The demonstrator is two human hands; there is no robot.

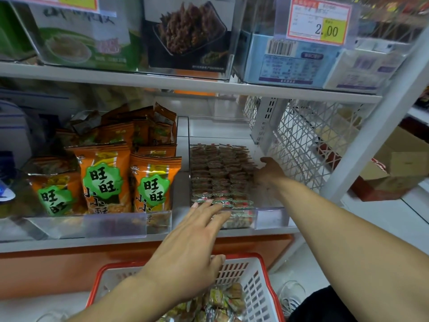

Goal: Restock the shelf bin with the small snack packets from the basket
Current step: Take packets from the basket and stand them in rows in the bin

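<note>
**Both hands at the snack bin, basket below**

I see the left hand stretched forward with its fingers straight and spread, holding nothing; its fingertips lie on the front row of small snack packets at the near lip of the clear shelf bin. The right hand reaches deeper, along the right-hand side of the same bin, with its fingers against the edge of the packet stack. From my view they are turned away, so I cannot tell whether they pinch a packet or only press the rows.

The bin is filled with dark red-brown packets in tight rows from front to back; a bare strip of its floor shows beside the right hand. Beneath the left wrist sits the red-rimmed white basket, holding a loose heap of more wrapped packets under the left palm.

To the left of the left hand stands another clear bin packed with upright orange snack bags with green labels. Beyond the right hand a white mesh panel closes the shelf end, and a white upright post crosses just past the right forearm. Above both hands, the upper shelf carries clear bins of boxed goods and a price tag reading 2.00. A cardboard box lies far right of the right arm.
</note>
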